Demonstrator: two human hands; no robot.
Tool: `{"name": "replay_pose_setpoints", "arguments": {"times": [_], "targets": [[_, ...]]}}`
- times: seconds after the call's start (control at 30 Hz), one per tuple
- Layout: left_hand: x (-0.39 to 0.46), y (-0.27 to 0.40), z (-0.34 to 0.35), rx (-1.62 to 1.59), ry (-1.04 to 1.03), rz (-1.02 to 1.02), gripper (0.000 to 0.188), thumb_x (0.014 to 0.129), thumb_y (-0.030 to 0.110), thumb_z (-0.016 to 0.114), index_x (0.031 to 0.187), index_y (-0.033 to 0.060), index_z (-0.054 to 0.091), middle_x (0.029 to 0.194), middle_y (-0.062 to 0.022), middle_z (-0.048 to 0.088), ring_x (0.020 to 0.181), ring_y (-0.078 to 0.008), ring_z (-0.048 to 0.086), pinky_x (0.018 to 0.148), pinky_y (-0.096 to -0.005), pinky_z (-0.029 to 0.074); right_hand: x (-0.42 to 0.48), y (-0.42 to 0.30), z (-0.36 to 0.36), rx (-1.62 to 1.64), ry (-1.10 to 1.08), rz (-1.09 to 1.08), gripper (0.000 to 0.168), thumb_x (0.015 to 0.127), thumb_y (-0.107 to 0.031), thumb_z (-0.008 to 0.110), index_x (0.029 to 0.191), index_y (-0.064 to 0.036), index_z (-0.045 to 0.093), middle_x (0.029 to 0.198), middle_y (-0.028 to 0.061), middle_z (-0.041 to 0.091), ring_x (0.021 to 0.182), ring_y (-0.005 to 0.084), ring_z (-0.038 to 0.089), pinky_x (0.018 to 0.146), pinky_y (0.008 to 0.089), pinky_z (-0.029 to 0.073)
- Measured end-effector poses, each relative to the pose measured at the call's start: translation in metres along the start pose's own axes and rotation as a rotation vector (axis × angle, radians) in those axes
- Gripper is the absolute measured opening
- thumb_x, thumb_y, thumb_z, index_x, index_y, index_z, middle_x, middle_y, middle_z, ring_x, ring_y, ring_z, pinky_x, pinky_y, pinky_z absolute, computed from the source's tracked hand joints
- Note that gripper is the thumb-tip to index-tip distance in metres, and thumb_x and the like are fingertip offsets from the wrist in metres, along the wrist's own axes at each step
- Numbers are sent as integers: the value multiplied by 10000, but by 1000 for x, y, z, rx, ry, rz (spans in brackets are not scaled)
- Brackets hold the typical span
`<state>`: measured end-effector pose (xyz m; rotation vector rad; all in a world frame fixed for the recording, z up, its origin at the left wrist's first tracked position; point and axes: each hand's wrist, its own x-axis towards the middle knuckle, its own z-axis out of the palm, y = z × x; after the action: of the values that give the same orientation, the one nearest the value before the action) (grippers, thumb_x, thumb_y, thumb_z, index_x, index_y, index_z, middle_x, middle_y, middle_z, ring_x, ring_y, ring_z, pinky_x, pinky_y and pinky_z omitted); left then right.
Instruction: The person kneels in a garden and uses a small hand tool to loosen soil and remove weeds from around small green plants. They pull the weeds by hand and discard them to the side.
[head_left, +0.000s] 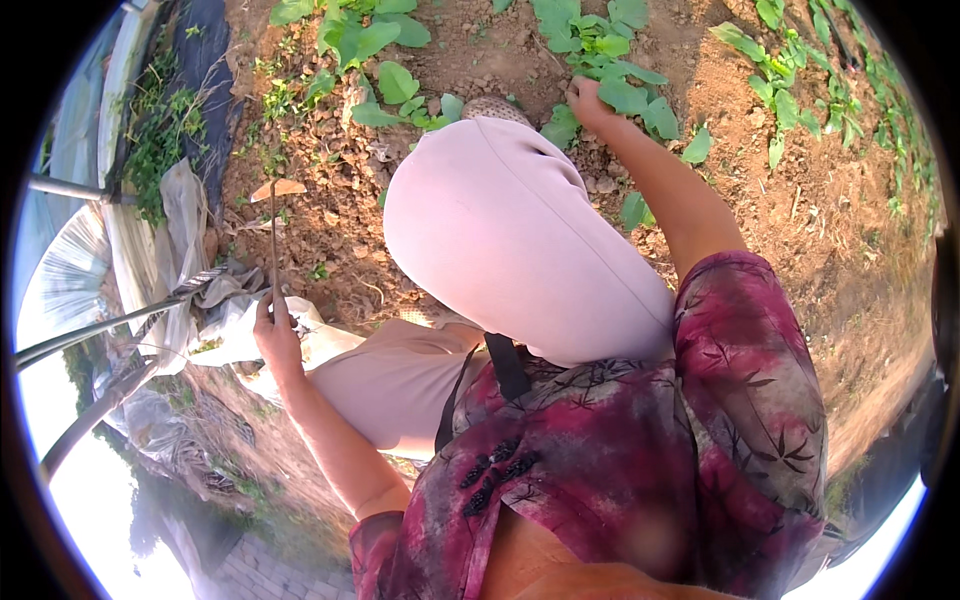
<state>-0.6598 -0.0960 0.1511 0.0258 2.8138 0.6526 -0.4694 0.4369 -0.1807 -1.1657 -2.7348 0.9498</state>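
Observation:
My left hand (279, 337) is wrapped around the thin handle of a small hand hoe (274, 240). The hoe's blade (279, 190) points away from me, over crumbly brown soil. On the other side, my right hand (591, 105) reaches down among the broad leaves of a green leafy plant (626, 90). Its fingers are curled close to the ground, and whether they grip anything is hidden. A second leafy plant (397, 82) grows to the left, beside a dotted shoe (495, 109) in front of my raised knee.
Crumpled plastic sheeting (184, 217) and dark ground film (201, 97) run along the left edge. Metal poles (105, 328) jut in there. More rows of green plants (787, 97) stand to the right. My bent leg (517, 232) rises between both arms.

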Motion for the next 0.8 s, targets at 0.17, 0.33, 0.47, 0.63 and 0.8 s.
{"name": "replay_pose_setpoints", "arguments": {"times": [0.17,0.33,0.47,0.63,0.8], "targets": [[6,1,5,-107,-1,12,424,946,342,607,1193,-2,624,615,12,478,500,-56,375,452,-251,287,-128,-13,-92,208,-223,145,254,844,-274,611,999,-77,654,1004,145,688,902,356,657,822,452,512],[2,0,2,-1,-15,24,419,958,358,573,1184,13,641,622,-6,498,548,-87,426,487,-279,333,-237,29,-83,-224,-754,-265,256,858,-199,566,1067,-81,654,1077,136,684,973,306,673,833,417,541],[1,-3,2,1,-8,28,424,957,366,571,1177,10,642,631,-11,508,560,-96,440,505,-283,348,-232,16,-77,-188,-412,150,348,879,-245,568,1161,-44,601,1085,175,674,982,331,672,845,418,545],[0,7,6,59,1,8,432,954,375,567,1170,8,643,656,-27,539,581,-107,462,525,-289,365,-191,30,-57,-296,-361,501,380,926,-348,542,1149,-42,573,1073,156,682,983,349,672,819,435,551],[-1,3,6,94,0,31,413,959,360,559,1170,15,641,659,-29,541,580,-107,464,524,-291,368,-183,35,-51,-336,-345,411,424,932,-409,534,1154,-50,567,1082,136,685,980,328,679,801,437,553]]}}
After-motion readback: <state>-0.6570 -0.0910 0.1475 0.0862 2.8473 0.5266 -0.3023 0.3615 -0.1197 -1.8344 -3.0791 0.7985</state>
